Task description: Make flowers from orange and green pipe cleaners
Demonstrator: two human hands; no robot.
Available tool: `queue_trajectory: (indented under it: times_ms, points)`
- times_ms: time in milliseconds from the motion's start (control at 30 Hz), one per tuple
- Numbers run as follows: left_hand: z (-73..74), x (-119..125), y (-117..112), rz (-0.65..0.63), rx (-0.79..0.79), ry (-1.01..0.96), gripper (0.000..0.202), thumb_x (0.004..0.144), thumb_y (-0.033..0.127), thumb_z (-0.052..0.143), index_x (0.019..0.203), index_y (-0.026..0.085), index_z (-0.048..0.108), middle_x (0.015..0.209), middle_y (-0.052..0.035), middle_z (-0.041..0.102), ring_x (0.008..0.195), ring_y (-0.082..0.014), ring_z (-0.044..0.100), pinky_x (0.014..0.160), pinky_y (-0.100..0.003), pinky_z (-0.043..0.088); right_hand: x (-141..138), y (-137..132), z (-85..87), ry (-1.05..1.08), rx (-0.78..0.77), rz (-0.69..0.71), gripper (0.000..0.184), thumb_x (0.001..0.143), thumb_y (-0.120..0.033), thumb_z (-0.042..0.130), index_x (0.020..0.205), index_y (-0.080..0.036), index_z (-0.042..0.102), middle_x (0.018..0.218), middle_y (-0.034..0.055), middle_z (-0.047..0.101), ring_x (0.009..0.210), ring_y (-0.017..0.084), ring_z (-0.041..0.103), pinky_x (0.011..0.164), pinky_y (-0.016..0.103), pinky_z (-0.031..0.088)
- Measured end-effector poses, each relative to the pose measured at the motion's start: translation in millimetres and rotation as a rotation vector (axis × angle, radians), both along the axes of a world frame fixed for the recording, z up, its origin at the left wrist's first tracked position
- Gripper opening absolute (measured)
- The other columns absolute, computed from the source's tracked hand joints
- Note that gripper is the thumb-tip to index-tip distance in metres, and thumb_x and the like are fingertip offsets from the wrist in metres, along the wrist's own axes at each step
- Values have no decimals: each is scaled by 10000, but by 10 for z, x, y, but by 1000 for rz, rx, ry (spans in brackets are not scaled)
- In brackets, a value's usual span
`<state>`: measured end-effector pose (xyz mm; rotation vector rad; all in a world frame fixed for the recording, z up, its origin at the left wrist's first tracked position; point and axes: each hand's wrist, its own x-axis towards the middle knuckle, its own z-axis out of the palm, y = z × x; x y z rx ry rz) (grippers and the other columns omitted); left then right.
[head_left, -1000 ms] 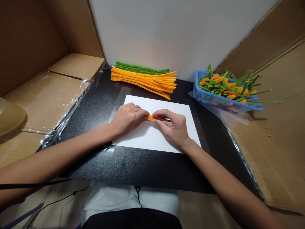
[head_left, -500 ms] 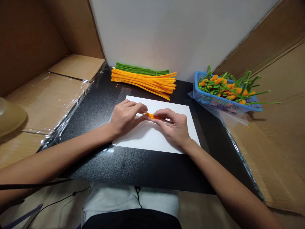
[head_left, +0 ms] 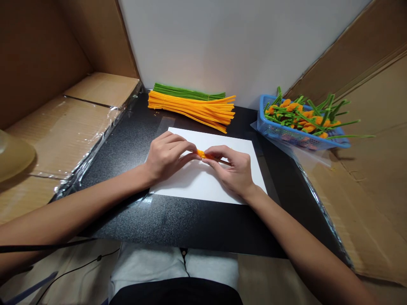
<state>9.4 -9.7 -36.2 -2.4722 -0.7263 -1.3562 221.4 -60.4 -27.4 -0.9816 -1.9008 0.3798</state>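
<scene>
Above the white sheet on the black worktop, my left grip and right grip are both pinching a short fuzzy orange piece, a thin stick showing inside the right, while orange stems are lying beyond, green stems behind them.

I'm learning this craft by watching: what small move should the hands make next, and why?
Probably a slight twist with the left hand while the right hand steadies: both pinch the orange chenille piece over the white paper, and a thin stick shows at the right hand, so turning could tighten any wrap around it.
</scene>
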Motion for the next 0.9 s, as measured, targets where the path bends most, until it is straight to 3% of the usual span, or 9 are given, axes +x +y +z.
queue_trajectory:
  times_ms: [267, 467, 900]
  points:
    - [18, -10, 1, -11, 39, 51, 155, 934, 309, 693, 846, 183, 713, 731, 1, 729, 681, -122, 662, 681, -271, 452, 16, 7, -4, -76, 130, 35, 112, 931, -166, 670, 1021, -221, 707, 913, 19, 776, 793, 144, 714, 732, 283, 588]
    - [19, -8, -1, 10, -72, 127, 204, 967, 331, 642, 850, 182, 719, 756, -15, 725, 692, -133, 639, 696, -285, 450, 40, 16, 22, -226, 281, 90, 145, 960, -125, 599, 1027, -196, 707, 884, 51, 774, 767, 159, 689, 703, 298, 549]
    - [27, -23, 71, -94, -290, 203, 157, 954, 272, 638, 852, 162, 684, 796, -22, 709, 701, -144, 607, 721, -291, 453, 62, 29, -7, -434, 457, 104, 217, 988, -105, 536, 1116, -152, 705, 830, 66, 731, 724, 169, 595, 641, 298, 485]
